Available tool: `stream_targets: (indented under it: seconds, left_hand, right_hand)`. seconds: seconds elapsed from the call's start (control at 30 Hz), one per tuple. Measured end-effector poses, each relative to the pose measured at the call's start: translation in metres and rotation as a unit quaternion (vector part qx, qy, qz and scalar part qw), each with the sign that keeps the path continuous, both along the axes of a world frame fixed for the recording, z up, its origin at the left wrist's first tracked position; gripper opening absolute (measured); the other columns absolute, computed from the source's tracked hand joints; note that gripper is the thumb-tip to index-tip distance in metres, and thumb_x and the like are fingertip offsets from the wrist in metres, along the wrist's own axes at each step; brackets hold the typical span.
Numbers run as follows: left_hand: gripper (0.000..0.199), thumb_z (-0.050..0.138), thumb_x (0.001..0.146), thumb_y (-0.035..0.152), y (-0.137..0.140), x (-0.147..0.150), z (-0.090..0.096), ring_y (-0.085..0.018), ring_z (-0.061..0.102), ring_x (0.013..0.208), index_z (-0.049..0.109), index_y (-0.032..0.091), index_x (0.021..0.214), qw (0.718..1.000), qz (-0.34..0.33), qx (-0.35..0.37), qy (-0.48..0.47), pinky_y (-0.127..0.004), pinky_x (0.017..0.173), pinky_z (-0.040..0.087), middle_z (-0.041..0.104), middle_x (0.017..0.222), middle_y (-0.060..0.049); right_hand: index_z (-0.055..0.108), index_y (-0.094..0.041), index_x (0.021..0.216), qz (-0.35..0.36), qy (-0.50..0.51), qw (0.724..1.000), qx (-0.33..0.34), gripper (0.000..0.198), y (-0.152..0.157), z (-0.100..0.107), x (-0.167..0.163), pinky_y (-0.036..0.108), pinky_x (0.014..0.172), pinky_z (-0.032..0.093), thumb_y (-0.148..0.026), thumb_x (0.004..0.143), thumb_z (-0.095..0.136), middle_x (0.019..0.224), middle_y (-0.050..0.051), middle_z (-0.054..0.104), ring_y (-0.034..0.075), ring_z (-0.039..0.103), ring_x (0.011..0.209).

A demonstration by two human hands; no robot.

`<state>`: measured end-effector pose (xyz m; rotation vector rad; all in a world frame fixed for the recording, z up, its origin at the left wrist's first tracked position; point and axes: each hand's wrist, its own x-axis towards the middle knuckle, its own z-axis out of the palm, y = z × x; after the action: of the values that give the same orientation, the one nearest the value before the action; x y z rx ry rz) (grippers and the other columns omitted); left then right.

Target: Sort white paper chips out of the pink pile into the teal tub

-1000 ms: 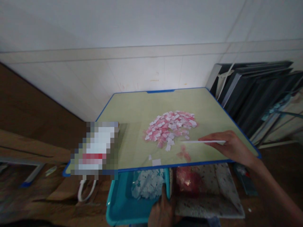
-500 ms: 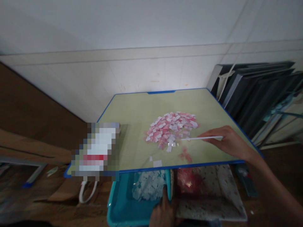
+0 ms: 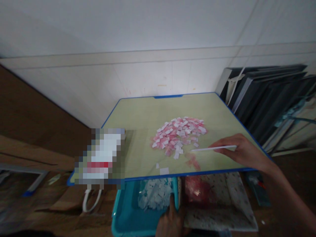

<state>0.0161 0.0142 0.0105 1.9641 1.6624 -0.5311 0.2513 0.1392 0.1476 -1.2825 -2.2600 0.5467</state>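
My right hand (image 3: 233, 148) pinches a thin white pointed tool (image 3: 214, 148) over the right part of a pale green board (image 3: 138, 115) with a blue rim. The tool's tip points left, just below a heap of pink and white paper-like bits (image 3: 177, 133). A small pink smear (image 3: 193, 162) lies beneath the tip. My left hand (image 3: 170, 222) is low in the middle, its index finger stretched out at the right inner side of a teal tray (image 3: 133, 219). Its other fingers are mostly hidden. White scraps (image 3: 155, 196) lie in that tray.
A pixelated white object (image 3: 103, 151) covers the board's left edge. Right of the teal tray sits a speckled tray (image 3: 235, 197) with a shiny red mass (image 3: 198, 191). Dark panels (image 3: 266, 89) lean at the right against the white wall (image 3: 153, 29). A white loop (image 3: 91, 204) hangs lower left.
My right hand has shifted slightly right and towards me. The tool's tip has drawn back from the loose white bits at the heap's lower edge. My left hand stays in place.
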Motion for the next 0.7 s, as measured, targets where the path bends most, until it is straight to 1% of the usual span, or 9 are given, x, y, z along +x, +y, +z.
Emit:
stream_targets:
  seconds: [0.07, 0.17, 0.23, 0.3, 0.37, 0.53, 0.6, 0.67, 0.7]
  left_hand:
    - [0.061, 0.067, 0.061, 0.036, 0.0, 0.0, 0.001, -0.025, 0.06, 0.09, 0.046, 0.037, 0.118, 1.0, 0.002, 0.003, 0.0, -0.035, 0.076, 0.049, 0.029, 0.138, -0.014]
    - [0.057, 0.066, 0.062, 0.037, 0.001, 0.0, 0.002, -0.024, 0.06, 0.09, 0.048, 0.036, 0.116, 1.0, 0.002, -0.007, 0.0, -0.035, 0.076, 0.049, 0.027, 0.139, -0.014]
    - [0.06, 0.066, 0.063, 0.032, 0.002, 0.001, 0.001, -0.025, 0.059, 0.092, 0.044, 0.036, 0.119, 1.0, -0.002, -0.016, 0.004, -0.036, 0.076, 0.048, 0.026, 0.139, -0.014]
    - [0.065, 0.066, 0.063, 0.029, 0.003, 0.001, 0.001, -0.026, 0.058, 0.094, 0.04, 0.036, 0.122, 1.0, -0.006, -0.024, 0.006, -0.037, 0.077, 0.048, 0.025, 0.14, -0.015]
    - [0.065, 0.065, 0.063, 0.03, 0.005, 0.002, 0.002, -0.027, 0.058, 0.094, 0.04, 0.034, 0.123, 0.999, -0.009, -0.032, 0.006, -0.038, 0.077, 0.048, 0.024, 0.14, -0.016]
    - [0.07, 0.063, 0.065, 0.033, 0.008, 0.0, 0.009, -0.028, 0.058, 0.094, 0.031, 0.036, 0.127, 0.999, -0.02, -0.039, -0.013, -0.039, 0.078, 0.048, 0.024, 0.139, -0.018]
    - [0.068, 0.063, 0.065, 0.032, 0.008, -0.001, 0.01, -0.029, 0.058, 0.093, 0.033, 0.035, 0.127, 0.999, -0.023, -0.038, -0.02, -0.039, 0.077, 0.049, 0.025, 0.139, -0.019]
    - [0.063, 0.063, 0.065, 0.03, 0.008, -0.001, 0.009, -0.028, 0.059, 0.092, 0.039, 0.034, 0.123, 0.999, -0.024, -0.043, -0.01, -0.039, 0.076, 0.049, 0.023, 0.14, -0.018]
    - [0.063, 0.063, 0.065, 0.03, 0.008, -0.001, 0.007, -0.028, 0.059, 0.092, 0.039, 0.034, 0.123, 0.999, -0.021, -0.048, -0.002, -0.039, 0.076, 0.049, 0.022, 0.14, -0.017]
  right_hand:
    - [0.068, -0.019, 0.086, -0.006, 0.008, 1.0, 0.007, 0.018, 0.002, -0.003, -0.002, 0.023, 0.067, 0.049, -0.022, 0.079, 0.051, 0.082, 0.002, 0.071, 0.015, 0.066, 0.073]
    - [0.067, -0.02, 0.088, 0.013, 0.021, 1.0, 0.004, 0.019, 0.004, -0.006, -0.004, 0.023, 0.069, 0.049, -0.022, 0.08, 0.05, 0.085, 0.002, 0.071, 0.015, 0.065, 0.076]
    - [0.068, -0.02, 0.085, 0.018, 0.013, 1.0, 0.0, 0.019, 0.003, -0.006, -0.002, 0.024, 0.066, 0.05, -0.025, 0.08, 0.049, 0.082, 0.002, 0.071, 0.016, 0.066, 0.073]
    - [0.068, -0.021, 0.083, -0.007, 0.002, 1.0, 0.018, 0.019, 0.0, -0.004, 0.002, 0.024, 0.063, 0.05, -0.027, 0.08, 0.05, 0.079, 0.002, 0.071, 0.016, 0.066, 0.069]
    - [0.068, -0.023, 0.082, -0.032, -0.009, 0.999, 0.037, 0.018, -0.003, -0.002, 0.007, 0.025, 0.062, 0.05, -0.027, 0.08, 0.05, 0.079, 0.001, 0.071, 0.017, 0.066, 0.068]
    - [0.068, -0.025, 0.082, -0.019, -0.016, 0.999, 0.027, 0.017, -0.004, 0.0, 0.01, 0.025, 0.061, 0.051, -0.028, 0.079, 0.051, 0.078, 0.0, 0.071, 0.017, 0.066, 0.068]
    - [0.068, -0.024, 0.083, -0.031, -0.01, 0.999, 0.039, 0.019, -0.001, -0.001, 0.006, 0.026, 0.061, 0.052, -0.03, 0.079, 0.05, 0.078, 0.0, 0.071, 0.018, 0.066, 0.068]
    - [0.068, -0.023, 0.085, -0.047, -0.006, 0.997, 0.055, 0.022, 0.005, -0.003, 0.0, 0.027, 0.063, 0.052, -0.03, 0.081, 0.048, 0.081, 0.002, 0.071, 0.019, 0.066, 0.07]
    - [0.068, -0.022, 0.085, -0.051, -0.006, 0.997, 0.059, 0.023, 0.008, -0.004, -0.002, 0.028, 0.064, 0.051, -0.029, 0.081, 0.047, 0.082, 0.002, 0.071, 0.019, 0.066, 0.072]
